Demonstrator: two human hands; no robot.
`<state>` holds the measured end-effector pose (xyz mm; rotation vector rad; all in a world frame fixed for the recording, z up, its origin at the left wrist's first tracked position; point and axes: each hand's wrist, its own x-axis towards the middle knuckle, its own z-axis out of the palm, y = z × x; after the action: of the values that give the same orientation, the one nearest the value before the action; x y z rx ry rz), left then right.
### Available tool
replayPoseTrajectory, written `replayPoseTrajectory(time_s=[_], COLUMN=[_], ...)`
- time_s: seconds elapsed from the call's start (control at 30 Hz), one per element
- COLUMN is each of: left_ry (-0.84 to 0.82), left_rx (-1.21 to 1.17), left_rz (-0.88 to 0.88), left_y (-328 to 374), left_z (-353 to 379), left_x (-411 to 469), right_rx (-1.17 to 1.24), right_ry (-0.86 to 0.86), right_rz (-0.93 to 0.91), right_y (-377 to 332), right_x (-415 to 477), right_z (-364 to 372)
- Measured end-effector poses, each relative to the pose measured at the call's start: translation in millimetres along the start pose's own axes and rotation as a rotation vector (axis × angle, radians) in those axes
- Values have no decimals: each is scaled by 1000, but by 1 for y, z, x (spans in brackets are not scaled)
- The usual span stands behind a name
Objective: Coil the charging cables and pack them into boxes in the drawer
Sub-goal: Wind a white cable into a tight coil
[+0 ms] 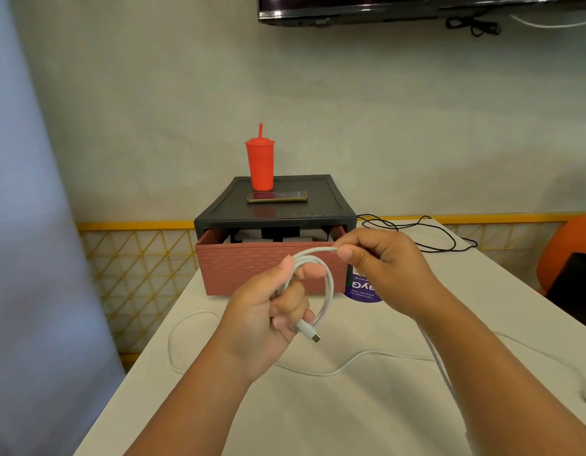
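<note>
Head view. The left hand (268, 311) grips a coil of white charging cable (329, 284) above the table (285, 416), fingers curled round the gathered loops. The USB-C plug (313, 335) juts out below the fist. The right hand (380, 258) pinches the running strand between thumb and forefinger, in front of the brick-patterned red drawer (252, 268). The drawer stands pulled out of a dark grey cabinet (285, 212). Its contents are too dim to identify. A red tumbler (260, 166) and a phone (277, 196) rest on the cabinet top. A purple sticker (362, 291) bears white writing, upside down and partly hidden, with only "YG" legible. More white cable (318, 373) trails loose on the table.
</note>
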<state>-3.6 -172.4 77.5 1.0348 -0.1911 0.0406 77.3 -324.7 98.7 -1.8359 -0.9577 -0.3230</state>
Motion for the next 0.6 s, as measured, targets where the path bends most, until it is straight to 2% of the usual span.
replayPoseTrajectory(time_s=[0.13,0.23,0.4,0.6], left_ry=[22,44,81,119], left_rx=[-257,-301,-194,100], left_rz=[64,104,140,209], left_y=[5,5,2,2], left_z=[-2,-6,-7,-8], left_x=[3,5,5,5], right_rx=[103,88,-32,-386], right_ry=[55,34,-48,-196], right_rz=[38,41,107,100], right_y=[14,19,16,4], right_x=[-21,-38,-46,-53], right_z=[26,48,61,60])
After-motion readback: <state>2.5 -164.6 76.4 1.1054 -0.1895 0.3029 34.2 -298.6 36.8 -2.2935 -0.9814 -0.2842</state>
